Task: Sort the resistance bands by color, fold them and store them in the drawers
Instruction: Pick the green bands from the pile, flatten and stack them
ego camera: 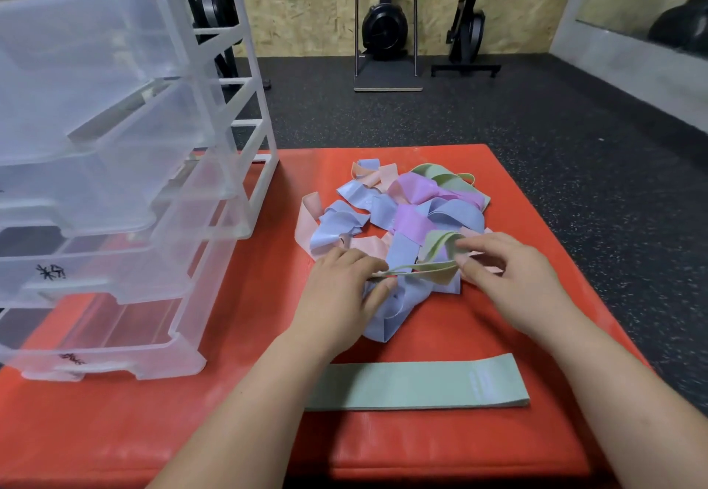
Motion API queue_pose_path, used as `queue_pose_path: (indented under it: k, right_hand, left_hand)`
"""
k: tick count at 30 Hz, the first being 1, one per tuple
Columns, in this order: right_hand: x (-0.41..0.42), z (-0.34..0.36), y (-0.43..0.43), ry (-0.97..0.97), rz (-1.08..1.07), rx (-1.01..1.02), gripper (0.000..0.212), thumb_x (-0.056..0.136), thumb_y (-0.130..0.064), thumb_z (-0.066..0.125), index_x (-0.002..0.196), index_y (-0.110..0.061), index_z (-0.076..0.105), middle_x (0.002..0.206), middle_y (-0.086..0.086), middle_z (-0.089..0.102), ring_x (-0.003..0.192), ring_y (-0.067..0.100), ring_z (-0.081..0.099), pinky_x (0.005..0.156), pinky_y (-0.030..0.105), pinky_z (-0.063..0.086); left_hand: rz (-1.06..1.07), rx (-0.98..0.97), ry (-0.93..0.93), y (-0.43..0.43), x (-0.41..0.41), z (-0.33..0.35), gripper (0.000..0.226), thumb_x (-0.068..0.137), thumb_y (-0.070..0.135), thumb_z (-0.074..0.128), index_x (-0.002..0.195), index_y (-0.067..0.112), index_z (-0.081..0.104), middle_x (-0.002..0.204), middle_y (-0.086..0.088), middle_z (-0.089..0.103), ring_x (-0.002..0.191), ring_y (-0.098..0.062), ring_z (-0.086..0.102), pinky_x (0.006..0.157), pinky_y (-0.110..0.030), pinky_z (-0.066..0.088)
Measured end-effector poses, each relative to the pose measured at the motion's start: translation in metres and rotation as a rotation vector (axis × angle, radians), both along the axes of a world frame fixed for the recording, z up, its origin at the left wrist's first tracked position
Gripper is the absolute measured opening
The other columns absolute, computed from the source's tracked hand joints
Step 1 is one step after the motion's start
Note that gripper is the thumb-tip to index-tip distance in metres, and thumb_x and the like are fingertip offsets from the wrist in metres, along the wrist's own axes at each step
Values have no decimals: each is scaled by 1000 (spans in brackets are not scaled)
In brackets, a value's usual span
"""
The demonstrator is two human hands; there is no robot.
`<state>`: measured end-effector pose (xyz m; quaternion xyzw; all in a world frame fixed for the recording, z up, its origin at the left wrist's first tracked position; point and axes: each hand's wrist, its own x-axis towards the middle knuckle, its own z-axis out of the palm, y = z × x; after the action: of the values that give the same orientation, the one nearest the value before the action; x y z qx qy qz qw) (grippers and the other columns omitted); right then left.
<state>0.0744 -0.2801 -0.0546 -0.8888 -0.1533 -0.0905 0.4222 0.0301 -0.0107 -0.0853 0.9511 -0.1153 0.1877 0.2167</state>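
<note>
Drawers of clear plastic, stacked in a white-framed unit [115, 144], stood at the left on a red pad [498, 197], several pulled part-way out and two fronts marked in black ink. Just right of the unit, the left hand [337, 289] lay knuckles-up at the near edge of a tangled pile of bands [402, 213] in blue, pink, purple and green. Its thumb and curled fingers pinched the left end of a pale green band [425, 268]. That band stretched sideways above the pile, its loop partly open. Its right end was pinched between the thumb and bent fingers of the right hand [498, 278], which hovered over the pile's near right side. Nearer the person, between the two forearms, a second green band [413, 385] lay flat and straight on the pad, apart from the pile. Beyond the pad, dark speckled flooring [498, 105] ran back to gym machines [385, 25] against a board wall.
</note>
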Motion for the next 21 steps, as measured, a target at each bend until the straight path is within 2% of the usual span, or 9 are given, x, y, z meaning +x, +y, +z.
queue_pose_path:
  k: [4, 6, 9, 11, 13, 15, 18, 20, 21]
  right_hand:
    - [-8, 12, 8, -31, -91, 283, 13, 92, -11, 77, 97, -22, 81, 102, -10, 78, 76, -3, 69, 70, 12, 50]
    - [-12, 14, 14, -39, -78, 317, 20, 88, -3, 77, 95, -21, 80, 94, -9, 79, 76, -1, 71, 71, 14, 52]
    - [-17, 12, 24, -45, -21, 272, 26, 84, 2, 78, 89, -24, 77, 90, -8, 78, 81, 12, 76, 77, 32, 59]
    - [-22, 10, 32, -74, 7, 225, 26, 81, -1, 82, 83, -25, 73, 84, -10, 75, 75, 12, 74, 74, 31, 59]
    - [-28, 10, 38, -117, 3, 155, 29, 78, -2, 83, 79, -27, 70, 79, -15, 72, 69, 7, 71, 69, 23, 56]
    - [-30, 9, 40, -140, -16, 104, 28, 79, -6, 84, 79, -28, 67, 75, -14, 70, 65, 6, 69, 66, 24, 55]
    - [-28, 10, 38, -134, -14, 61, 25, 82, -16, 86, 84, -28, 64, 75, -10, 69, 63, 7, 68, 65, 31, 57]
    - [-27, 11, 36, -101, 15, 61, 34, 77, -11, 89, 90, -30, 64, 77, -8, 68, 63, 9, 65, 66, 30, 57]
    - [-26, 11, 35, -73, 35, 82, 38, 74, -9, 90, 92, -31, 65, 77, -8, 67, 63, 9, 64, 66, 27, 57]
  left_hand:
    - [25, -165, -87, -9, -8, 8, 29, 100, 41, 66, 124, 25, 69, 123, 9, 68, 118, -18, 58, 102, -37, 47]
    - [6, -279, -72, -15, -13, 14, 37, 99, 43, 67, 132, 26, 66, 128, 12, 65, 122, -12, 56, 103, -32, 46]
    - [-82, -369, 36, -22, -19, 17, 54, 94, 43, 73, 144, 32, 56, 137, 19, 60, 126, -6, 56, 106, -31, 46]
    - [-135, -358, 81, -25, -22, 17, 62, 90, 40, 78, 147, 35, 54, 141, 22, 59, 127, -2, 56, 107, -32, 47]
    - [-188, -339, 86, -28, -26, 16, 70, 86, 36, 82, 149, 34, 52, 141, 23, 58, 124, 0, 57, 106, -28, 47]
    - [-185, -358, 62, -30, -28, 17, 72, 86, 28, 82, 151, 34, 50, 139, 22, 58, 118, -1, 60, 100, -21, 48]
    - [-150, -442, -36, -28, -27, 23, 48, 92, 13, 78, 135, 29, 63, 126, 13, 63, 109, -8, 63, 92, -21, 48]
    - [-99, -545, -79, -27, -25, 27, 18, 97, 14, 74, 112, 24, 71, 107, 13, 67, 99, -9, 64, 85, -23, 49]
    - [-48, -619, -48, -26, -24, 28, 11, 98, 15, 72, 105, 23, 72, 98, 15, 69, 93, -7, 65, 81, -23, 48]
